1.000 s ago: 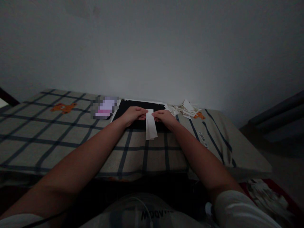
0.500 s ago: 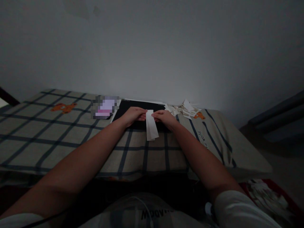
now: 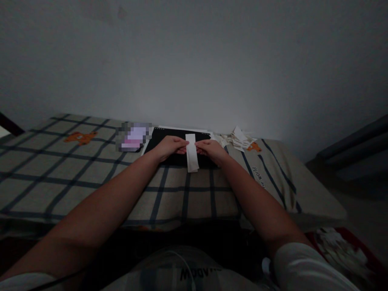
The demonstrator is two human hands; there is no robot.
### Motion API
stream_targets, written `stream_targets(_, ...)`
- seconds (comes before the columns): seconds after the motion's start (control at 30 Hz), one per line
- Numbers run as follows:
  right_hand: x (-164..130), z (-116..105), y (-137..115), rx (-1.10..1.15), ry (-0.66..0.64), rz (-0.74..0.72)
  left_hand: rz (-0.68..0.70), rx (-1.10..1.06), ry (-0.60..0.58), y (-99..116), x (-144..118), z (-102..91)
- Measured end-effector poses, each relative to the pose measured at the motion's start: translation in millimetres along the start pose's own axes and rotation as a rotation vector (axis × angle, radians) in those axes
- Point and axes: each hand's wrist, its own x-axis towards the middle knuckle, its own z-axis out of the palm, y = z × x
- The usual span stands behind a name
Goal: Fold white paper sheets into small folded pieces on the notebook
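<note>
The white paper strip [image 3: 192,152] sits between the two hands, held at its middle section. It runs lengthwise away from the person, with its far end over the black mat [image 3: 169,139] and its near end hanging just past the mat's front edge, above the checked bed cover [image 3: 91,173].

The left hand [image 3: 169,146] pinches the left edge of the strip, fingers curled inward and closed on the paper. The right hand [image 3: 210,148] pinches the right edge in the same manner, fingers closed on the paper. The fingertips of both hands nearly meet across the strip.

Both forearms extend forward from the lower corners of the view and converge toward the strip. The wrists lie low, close to or on the mat; contact cannot be confirmed.

A pile of small white paper pieces [image 3: 236,138] lies on the bed cover just right of the mat, near the right hand but apart from it. A blurred pink-and-white object [image 3: 134,136] lies just left of the mat. A plain wall [image 3: 194,60] stands behind the bed.
</note>
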Motion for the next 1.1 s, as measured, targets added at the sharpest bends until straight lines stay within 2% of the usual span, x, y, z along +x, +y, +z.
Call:
stream_targets(0.13,-2.4,1.1,-1.7,-0.03,-0.003,0.004,0.008,-0.027,0.047,-0.5,1.4,-1.0)
stream_targets(0.5,1.4,-1.0,1.1,-0.006,0.077,-0.009,-0.044,0.015,-0.02,3.8,-3.1,0.7)
stream_targets(0.7,0.9,-0.6,0.1,0.015,0.052,0.025,-0.007,0.006,0.017,1.1,-0.7,-0.3)
stream_targets(0.83,1.7,-1.3,1.8,-0.011,0.029,-0.005,0.008,0.002,0.026,-0.8,1.0,-0.7)
stream_targets(0.97,3.8,-3.3,5.2,-0.013,0.058,-0.056,-0.026,-0.009,-0.028,0.3,-0.4,-0.6)
stream_targets(1.1,3.8,-3.9,5.3,0.007,0.061,-0.041,-0.043,0.01,-0.06,0.8,-1.5,-0.8)
